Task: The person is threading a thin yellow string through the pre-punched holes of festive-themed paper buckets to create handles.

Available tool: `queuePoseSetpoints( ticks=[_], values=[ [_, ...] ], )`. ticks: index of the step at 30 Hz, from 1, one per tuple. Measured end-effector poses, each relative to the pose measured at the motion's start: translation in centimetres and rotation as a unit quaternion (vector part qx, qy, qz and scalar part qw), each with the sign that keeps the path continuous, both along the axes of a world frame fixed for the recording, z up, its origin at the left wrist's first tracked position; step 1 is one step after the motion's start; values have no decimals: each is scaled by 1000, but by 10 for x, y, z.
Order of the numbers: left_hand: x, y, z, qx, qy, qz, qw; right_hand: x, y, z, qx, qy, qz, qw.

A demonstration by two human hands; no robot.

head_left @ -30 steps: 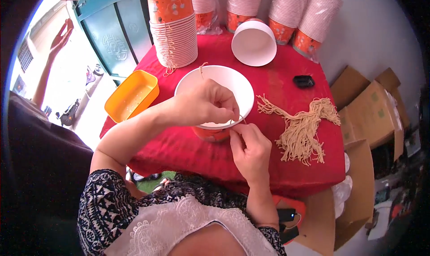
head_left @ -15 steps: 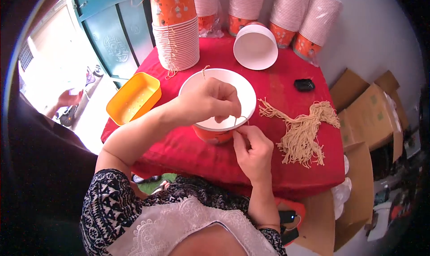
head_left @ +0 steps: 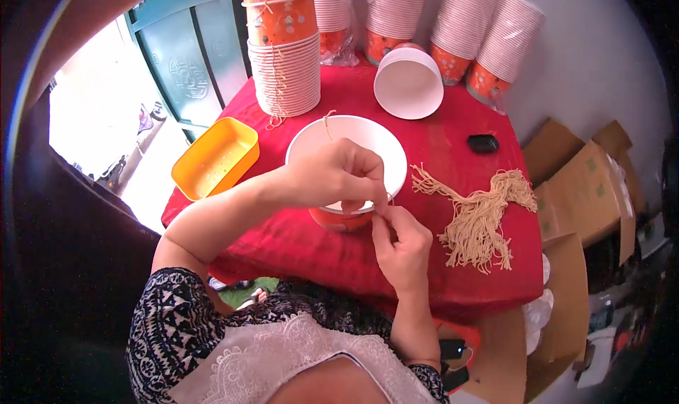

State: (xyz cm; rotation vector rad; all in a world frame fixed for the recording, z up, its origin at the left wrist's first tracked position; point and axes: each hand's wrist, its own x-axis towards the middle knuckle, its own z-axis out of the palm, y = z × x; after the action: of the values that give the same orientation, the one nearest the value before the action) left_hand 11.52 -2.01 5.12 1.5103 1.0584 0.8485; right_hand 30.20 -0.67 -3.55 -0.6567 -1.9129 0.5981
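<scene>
A shallow yellow plastic tray point(head_left: 214, 157) sits at the red-covered table's point(head_left: 297, 241) edge, well left of the hands, and a bundle of tan string pieces point(head_left: 481, 217) lies just right of them. Beyond the hands stand tall stacks of orange-and-white paper bowls point(head_left: 286, 65), one white bowl tipped on its side point(head_left: 408, 83) and a small black object point(head_left: 483, 143); brown cardboard boxes point(head_left: 583, 195) sit far right.

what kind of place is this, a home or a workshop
Probably a small home workshop for piecework. Tall stacks of paper bowls line a red-covered table, a bundle of cut strings lies ready, and cardboard boxes stand beside it, near a teal door.
</scene>
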Motion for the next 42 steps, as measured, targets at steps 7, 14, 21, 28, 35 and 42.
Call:
queuePoseSetpoints(
  ticks=[7,14,21,28,35,42],
  values=[
    [2,5,-6,12,63,13,998,13,3,21,34,28,-11,999],
    [3,8,-4,-4,59,6,998,17,19,55,98,49,12,994],
    [5,9,-6,28,98,1,995,-4,33,62,34,48,106,993],
    [4,9,-5,2,95,-6,995,-2,42,56,75,13,118,990],
    [-2,10,-5,-28,57,-12,998,12,31,39,140,-43,56,988],
    [-1,11,-5,-28,33,-16,999,5,24,27,117,-1,26,993]
  ],
)
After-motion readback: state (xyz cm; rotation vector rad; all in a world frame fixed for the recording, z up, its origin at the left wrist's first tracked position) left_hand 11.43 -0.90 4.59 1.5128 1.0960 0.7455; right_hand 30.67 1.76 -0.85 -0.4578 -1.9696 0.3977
